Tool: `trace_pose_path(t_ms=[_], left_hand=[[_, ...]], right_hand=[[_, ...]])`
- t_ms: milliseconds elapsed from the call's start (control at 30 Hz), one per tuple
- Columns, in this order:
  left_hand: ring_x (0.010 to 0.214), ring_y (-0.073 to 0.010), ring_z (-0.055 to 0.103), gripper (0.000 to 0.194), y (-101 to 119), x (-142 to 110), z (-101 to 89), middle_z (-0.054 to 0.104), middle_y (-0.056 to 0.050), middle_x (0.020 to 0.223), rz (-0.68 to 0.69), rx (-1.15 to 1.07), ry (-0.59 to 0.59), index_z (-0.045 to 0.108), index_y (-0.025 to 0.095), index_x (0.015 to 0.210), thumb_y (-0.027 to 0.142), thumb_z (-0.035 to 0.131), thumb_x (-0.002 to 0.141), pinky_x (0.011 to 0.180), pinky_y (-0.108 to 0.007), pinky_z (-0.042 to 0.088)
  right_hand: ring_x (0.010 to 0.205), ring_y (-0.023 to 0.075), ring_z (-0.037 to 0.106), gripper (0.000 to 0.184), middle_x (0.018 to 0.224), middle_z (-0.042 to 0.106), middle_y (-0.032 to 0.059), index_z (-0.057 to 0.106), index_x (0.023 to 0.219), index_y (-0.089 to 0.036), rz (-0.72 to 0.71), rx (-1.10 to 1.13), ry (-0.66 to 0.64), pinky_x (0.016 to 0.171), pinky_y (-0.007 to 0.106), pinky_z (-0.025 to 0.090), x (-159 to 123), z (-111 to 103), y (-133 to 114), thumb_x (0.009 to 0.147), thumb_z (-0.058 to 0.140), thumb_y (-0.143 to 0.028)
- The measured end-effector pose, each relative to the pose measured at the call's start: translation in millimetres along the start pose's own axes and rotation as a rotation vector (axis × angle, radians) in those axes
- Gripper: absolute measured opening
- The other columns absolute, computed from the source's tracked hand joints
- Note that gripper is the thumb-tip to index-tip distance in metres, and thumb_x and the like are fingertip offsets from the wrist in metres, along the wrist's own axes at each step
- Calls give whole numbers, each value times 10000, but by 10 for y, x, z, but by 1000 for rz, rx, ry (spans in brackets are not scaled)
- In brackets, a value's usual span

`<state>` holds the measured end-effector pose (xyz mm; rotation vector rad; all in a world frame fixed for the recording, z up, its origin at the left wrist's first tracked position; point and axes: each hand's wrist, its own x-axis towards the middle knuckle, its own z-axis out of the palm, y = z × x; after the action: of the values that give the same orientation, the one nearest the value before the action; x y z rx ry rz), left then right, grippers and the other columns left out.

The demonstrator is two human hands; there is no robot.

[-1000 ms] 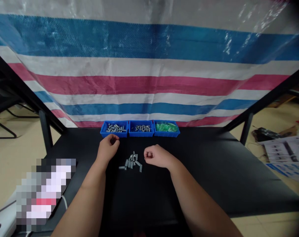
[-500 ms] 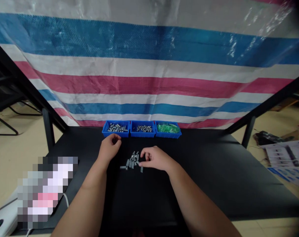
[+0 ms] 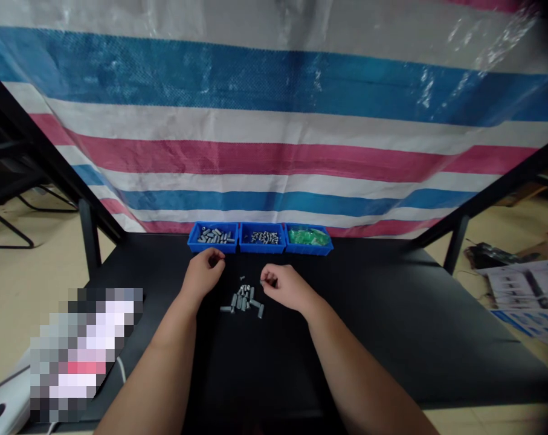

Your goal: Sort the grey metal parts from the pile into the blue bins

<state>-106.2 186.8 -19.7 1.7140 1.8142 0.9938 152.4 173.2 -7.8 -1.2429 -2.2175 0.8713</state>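
Note:
A loose pile of grey metal standoffs (image 3: 241, 302) and small screws (image 3: 245, 289) lies on the black table between my hands. One more screw (image 3: 242, 278) rests just behind the pile. My right hand (image 3: 286, 286) is closed in a pinch to the right of the pile, a tiny screw tip showing at its fingertips. Just in front of the left blue bin (image 3: 212, 248), my left hand (image 3: 202, 272) is curled with thumb and fingers together. Whatever it may hold is hidden.
The left bin holds metal standoffs, the middle blue bin (image 3: 261, 248) screws, and the right blue bin (image 3: 309, 249) green plastic bags. A blurred-out device (image 3: 90, 350) with a white cable lies at left. Striped sheeting (image 3: 274, 160) hangs behind the table (image 3: 391, 338).
My right hand has drawn back from the pile and closed its fingers in a pinch. One screw now lies apart behind the pile. My left hand has barely moved.

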Motion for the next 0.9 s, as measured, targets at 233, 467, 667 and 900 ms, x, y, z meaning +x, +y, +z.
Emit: trace_pose_path(t_ms=[233,467,667,900], left_hand=[[684,-168,623,180,2,-7,0,714,-4,812,-2,9,-19,679,224,906,309,582,780,672,-280,445],[709,-174,635,172,-3,-1,17,709,-7,802,22,12,-38,680,220,896,297,584,776,682,-281,453],[710,-171,633,173,7,-1,19,708,-5,807,30,27,-50,680,224,904,301,581,785,686,-284,452],[694,-168,629,179,12,-8,28,715,-10,810,33,21,-52,685,220,905,292,582,778,690,-280,461]], right_hand=[[649,133,624,61,727,666,4,691,816,-185,81,285,-17,615,247,491,104,12,191,768,711,-216],[767,188,689,512,987,732,74,598,1249,-209,105,618,495,723,356,595,308,106,138,797,737,-405],[948,193,615,298,1078,690,58,728,1146,-264,-121,82,161,913,391,523,198,167,13,906,595,-149],[1055,202,549,251,1111,630,49,771,1051,-287,-213,-143,2,982,373,459,233,242,-66,920,620,-135]])
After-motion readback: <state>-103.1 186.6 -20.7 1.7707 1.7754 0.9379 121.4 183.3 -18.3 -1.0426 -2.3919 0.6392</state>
